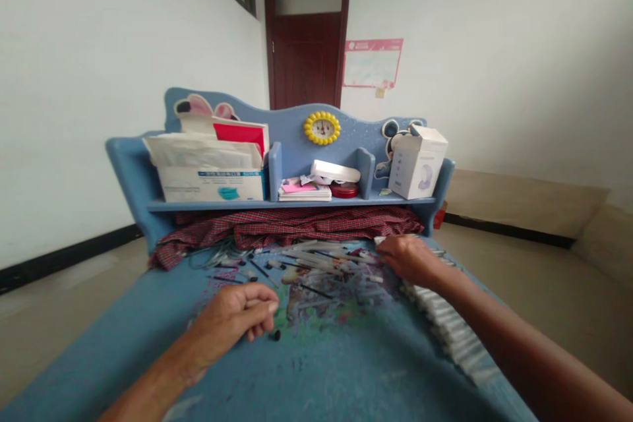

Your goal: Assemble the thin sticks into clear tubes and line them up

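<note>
My left hand [242,312] hovers over the front left of the blue table [316,382], fingers curled and thumb pressed in; anything inside them is hidden. Just right of it lies a small black cap [276,335]. At the back right, my right hand [411,260] is closed, a small whitish piece [380,241] showing at its fingertips, too blurred to name. Below the right forearm runs a row of whitish tubes [457,326] laid side by side. Between the hands lie scattered clear tubes [309,258], thin black sticks [316,291] and small black caps.
A red checked cloth [277,227] lies bunched beneath the blue shelf [212,206]. On the shelf stand an open carton [210,184], a stack of papers [304,194], a red tin [343,191] and a white box [419,165]. A yellow flower clock [322,128] is on the backboard.
</note>
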Demonstrator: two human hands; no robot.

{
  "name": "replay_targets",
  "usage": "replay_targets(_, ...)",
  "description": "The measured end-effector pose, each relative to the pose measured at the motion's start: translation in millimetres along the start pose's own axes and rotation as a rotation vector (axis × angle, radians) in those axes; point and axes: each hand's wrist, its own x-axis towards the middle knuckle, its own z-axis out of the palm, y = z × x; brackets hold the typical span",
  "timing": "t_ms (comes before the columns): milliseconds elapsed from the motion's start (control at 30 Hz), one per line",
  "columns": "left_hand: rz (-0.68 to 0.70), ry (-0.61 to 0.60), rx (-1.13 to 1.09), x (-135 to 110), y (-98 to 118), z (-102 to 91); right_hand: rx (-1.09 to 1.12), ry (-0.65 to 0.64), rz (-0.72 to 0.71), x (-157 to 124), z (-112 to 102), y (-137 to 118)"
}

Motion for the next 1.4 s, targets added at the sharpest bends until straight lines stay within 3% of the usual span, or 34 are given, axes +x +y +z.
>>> replay_targets(133, 0.006, 0.174, -0.038, -1.5, 5.9, -4.0, -0.032, -0.108, 0.015, 18.1, 5.3, -52.5)
replay_targets(233, 0.029, 0.227, -0.054, -3.2, 9.8, -6.4, -0.065, -0.143, 0.044, 32.4, 19.8, -75.4)
replay_targets(467, 0.004, 0.252, -0.092, -2.5, 5.1, -8.5, -0.07, -0.176, 0.102, 51.0, 45.6, -79.6)
replay_targets(667, -0.013, 0.206, -0.168, -5.3, 6.2, -3.8, 0.02, -0.148, 0.04, 36.6, 27.7, -84.0)
replay_targets(933, -0.073, 0.06, -0.56, -6.2, 0.7, 6.6, 0.361, -0.065, -0.206, 18.4, 5.8, -131.8)
replay_targets(1067, -0.038, 0.154, -0.659, -3.2, -2.7, 0.1, 0.374, -0.128, -0.152, 18.2, 7.7, -125.1)
replay_targets(1233, -0.04, 0.272, -0.681, -1.6, -2.3, -9.7, 0.027, -0.248, 0.025, 22.7, 28.8, -109.1)
replay_targets(1400, -0.047, 0.323, -0.698, 0.0, -4.8, -11.8, 0.037, -0.258, 0.017, 25.0, 41.0, -106.6)
